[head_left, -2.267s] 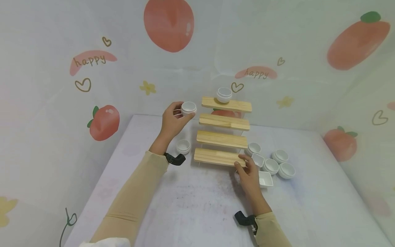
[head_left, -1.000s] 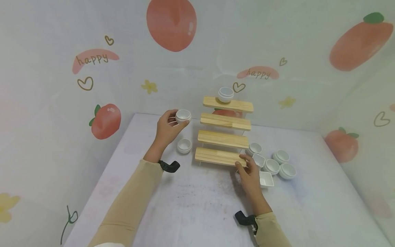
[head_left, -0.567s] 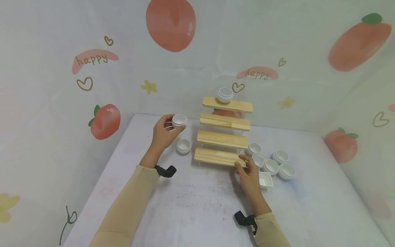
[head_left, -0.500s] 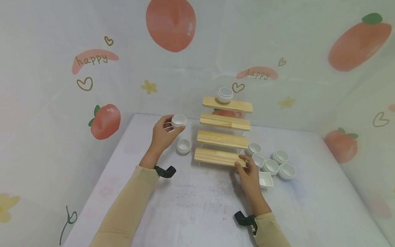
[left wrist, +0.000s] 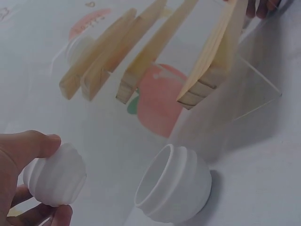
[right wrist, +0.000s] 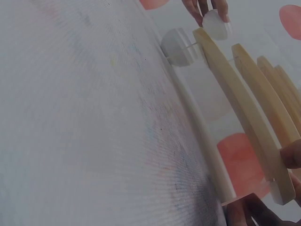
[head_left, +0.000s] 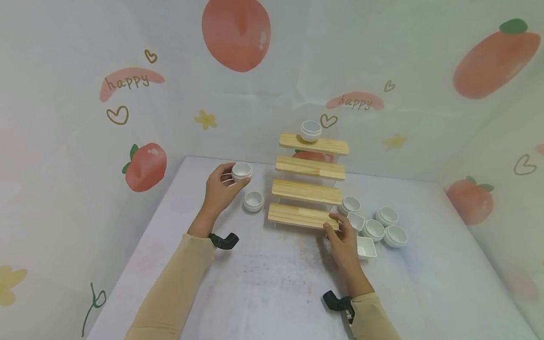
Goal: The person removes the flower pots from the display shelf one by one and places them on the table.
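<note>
In the head view my left hand [head_left: 218, 192] holds a small white round bowl [head_left: 242, 172] between thumb and fingers, left of a tiered wooden rack [head_left: 307, 191]. The left wrist view shows the held bowl [left wrist: 61, 175] tilted beside a second white bowl [left wrist: 181, 186], which stands on the table. My right hand [head_left: 346, 248] grips the right end of the lowest wooden shelf [head_left: 297, 215], thumb on the near side. In the right wrist view its fingers [right wrist: 292, 154] are partly cut off by the frame edge. Another white bowl [head_left: 310, 131] sits on the top shelf.
Right of the rack stand several round white bowls [head_left: 395, 235] and square white dishes [head_left: 366, 247], close together by my right hand. A printed backdrop [head_left: 272, 104] rises behind the table [head_left: 272, 297]. Thin clear supports [left wrist: 257, 75] hold the shelves.
My left hand has carried the bowl down and to the left, away from the rack's upper shelves. The right hand keeps its grip on the lowest shelf; the other bowls have not moved.
</note>
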Demonstrator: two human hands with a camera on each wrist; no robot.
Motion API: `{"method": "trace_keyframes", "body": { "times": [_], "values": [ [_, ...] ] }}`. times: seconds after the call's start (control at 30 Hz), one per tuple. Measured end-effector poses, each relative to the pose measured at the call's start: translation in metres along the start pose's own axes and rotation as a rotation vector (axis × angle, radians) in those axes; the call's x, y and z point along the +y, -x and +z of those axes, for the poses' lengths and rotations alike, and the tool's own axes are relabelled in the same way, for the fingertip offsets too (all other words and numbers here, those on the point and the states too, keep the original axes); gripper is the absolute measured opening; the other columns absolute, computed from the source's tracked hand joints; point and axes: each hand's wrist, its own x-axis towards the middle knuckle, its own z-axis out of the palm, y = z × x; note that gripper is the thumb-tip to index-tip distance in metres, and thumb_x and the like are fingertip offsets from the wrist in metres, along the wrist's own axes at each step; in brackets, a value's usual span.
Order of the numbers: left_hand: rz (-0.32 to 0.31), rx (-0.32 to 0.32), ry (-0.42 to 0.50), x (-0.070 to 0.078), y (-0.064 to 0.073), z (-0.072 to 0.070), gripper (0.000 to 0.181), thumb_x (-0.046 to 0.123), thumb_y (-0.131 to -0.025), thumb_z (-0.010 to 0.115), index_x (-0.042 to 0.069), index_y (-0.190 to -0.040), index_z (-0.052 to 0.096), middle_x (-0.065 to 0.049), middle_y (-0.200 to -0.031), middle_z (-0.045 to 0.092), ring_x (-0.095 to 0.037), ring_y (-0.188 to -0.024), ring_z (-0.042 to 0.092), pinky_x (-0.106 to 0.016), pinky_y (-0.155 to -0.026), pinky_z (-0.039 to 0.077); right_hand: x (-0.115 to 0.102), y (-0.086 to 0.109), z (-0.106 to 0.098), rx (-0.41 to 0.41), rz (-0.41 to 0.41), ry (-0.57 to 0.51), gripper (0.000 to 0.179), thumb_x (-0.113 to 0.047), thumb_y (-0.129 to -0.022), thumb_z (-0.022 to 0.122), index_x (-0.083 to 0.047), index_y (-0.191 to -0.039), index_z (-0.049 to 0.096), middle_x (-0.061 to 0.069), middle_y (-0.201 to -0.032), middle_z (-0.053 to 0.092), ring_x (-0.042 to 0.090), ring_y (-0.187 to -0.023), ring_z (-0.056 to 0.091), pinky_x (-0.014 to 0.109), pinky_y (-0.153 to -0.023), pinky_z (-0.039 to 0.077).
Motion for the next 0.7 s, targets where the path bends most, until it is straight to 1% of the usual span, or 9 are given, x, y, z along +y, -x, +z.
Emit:
{"method": "trace_keyframes", "body": {
  "times": [0.13, 0.23, 0.3, 0.33, 0.47, 0.57, 0.63, 0.7],
  "values": [
    [-0.014, -0.007, -0.018, -0.004, 0.002, -0.002, 0.064, 0.02, -0.089, 0.089, 0.001, -0.142, 0.059, -0.021, -0.134, 0.063, -0.037, -0.123, 0.067, -0.047, -0.107, 0.057, -0.002, 0.001, -0.001, -0.009, 0.001, -0.014, 0.041, -0.014, -0.107, 0.065, -0.007, -0.146, 0.056, 0.013, -0.163, 0.045, 0.033, -0.133, 0.056, 0.013, -0.087, 0.05],
    [-0.017, -0.01, -0.03, -0.007, 0.005, -0.004, 0.064, 0.022, -0.089, 0.089, 0.001, -0.142, 0.059, -0.021, -0.134, 0.063, -0.037, -0.123, 0.066, -0.047, -0.108, 0.056, -0.003, 0.001, -0.001, -0.01, 0.006, -0.015, 0.041, -0.014, -0.107, 0.064, -0.007, -0.147, 0.055, 0.013, -0.164, 0.044, 0.037, -0.14, 0.052, 0.012, -0.088, 0.048],
    [-0.019, -0.012, -0.027, -0.009, 0.006, -0.006, 0.064, 0.021, -0.089, 0.089, 0.001, -0.142, 0.059, -0.022, -0.135, 0.063, -0.038, -0.124, 0.066, -0.048, -0.109, 0.056, -0.003, 0.002, 0.0, -0.008, 0.014, -0.015, 0.04, -0.014, -0.107, 0.065, -0.008, -0.146, 0.056, 0.012, -0.164, 0.044, 0.037, -0.137, 0.054, 0.012, -0.087, 0.049],
    [-0.021, -0.014, -0.026, -0.01, 0.007, -0.007, 0.064, 0.02, -0.089, 0.089, 0.0, -0.142, 0.059, -0.022, -0.135, 0.063, -0.039, -0.124, 0.066, -0.049, -0.109, 0.056, -0.003, 0.002, 0.0, -0.005, 0.017, -0.009, 0.04, -0.014, -0.107, 0.065, -0.008, -0.145, 0.056, 0.011, -0.163, 0.045, 0.034, -0.135, 0.055, 0.012, -0.087, 0.049],
    [-0.029, -0.02, -0.022, -0.015, 0.011, -0.009, 0.064, 0.017, -0.089, 0.088, 0.0, -0.143, 0.059, -0.023, -0.136, 0.062, -0.041, -0.124, 0.066, -0.051, -0.109, 0.055, -0.003, 0.0, 0.001, 0.0, 0.021, 0.005, 0.038, -0.014, -0.107, 0.064, -0.01, -0.144, 0.057, 0.009, -0.161, 0.047, 0.026, -0.122, 0.06, 0.014, -0.085, 0.052],
    [-0.044, -0.027, -0.035, -0.018, 0.013, -0.011, 0.063, 0.017, -0.089, 0.088, 0.001, -0.143, 0.059, -0.022, -0.136, 0.062, -0.039, -0.125, 0.066, -0.049, -0.109, 0.056, -0.003, -0.001, 0.0, -0.003, 0.021, 0.012, 0.038, -0.014, -0.107, 0.064, -0.01, -0.144, 0.057, 0.008, -0.16, 0.048, 0.019, -0.113, 0.062, 0.015, -0.085, 0.053],
    [-0.061, -0.031, -0.045, -0.02, 0.014, -0.012, 0.063, 0.017, -0.089, 0.088, 0.002, -0.143, 0.059, -0.02, -0.137, 0.062, -0.037, -0.125, 0.066, -0.047, -0.109, 0.056, -0.003, -0.001, 0.0, -0.002, 0.024, 0.017, 0.038, -0.014, -0.107, 0.064, -0.011, -0.144, 0.057, 0.008, -0.159, 0.048, 0.018, -0.112, 0.062, 0.015, -0.084, 0.053],
    [-0.079, -0.034, -0.054, -0.022, 0.017, -0.014, 0.064, 0.018, -0.089, 0.088, 0.003, -0.143, 0.059, -0.019, -0.137, 0.061, -0.035, -0.126, 0.065, -0.046, -0.109, 0.056, -0.003, 0.0, 0.0, -0.003, 0.025, 0.016, 0.038, -0.014, -0.107, 0.064, -0.01, -0.144, 0.057, 0.009, -0.16, 0.048, 0.02, -0.114, 0.062, 0.015, -0.085, 0.053]
  ]
}}
